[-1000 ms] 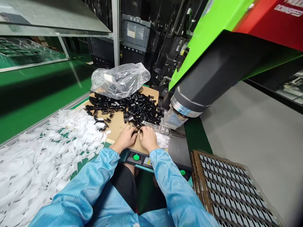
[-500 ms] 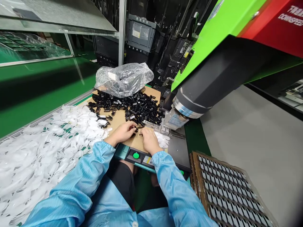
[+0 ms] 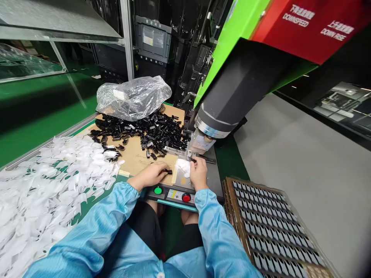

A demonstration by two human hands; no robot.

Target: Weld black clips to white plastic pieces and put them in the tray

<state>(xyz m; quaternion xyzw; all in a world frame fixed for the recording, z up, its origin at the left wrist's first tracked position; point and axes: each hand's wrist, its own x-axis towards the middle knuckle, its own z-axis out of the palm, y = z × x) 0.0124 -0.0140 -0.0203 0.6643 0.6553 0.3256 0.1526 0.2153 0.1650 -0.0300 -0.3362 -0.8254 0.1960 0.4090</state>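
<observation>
My left hand [image 3: 153,175] rests low over the brown board [image 3: 135,152], its fingers closed on a small black plastic clip [image 3: 168,171]. At the metal fixture [image 3: 189,154] below the machine head, my right hand [image 3: 199,172] pinches a small dark piece, mostly hidden by the fingertips; it looks like another black clip. Just left of that hand lies a small stack of white pieces [image 3: 182,167]. A heap of black clips [image 3: 158,129] covers the far part of the board.
Flat white plastic pieces [image 3: 58,181] spread across the left side. A clear plastic bag [image 3: 135,98] lies behind the clips. The green and red machine [image 3: 232,92] overhangs the right. A button panel [image 3: 171,194] lines the front edge. Stacked trays [image 3: 269,227] stand at right.
My right hand has moved away from my left, rightward to the fixture. The left hand stays over the board with the clip. The view has turned to the right.
</observation>
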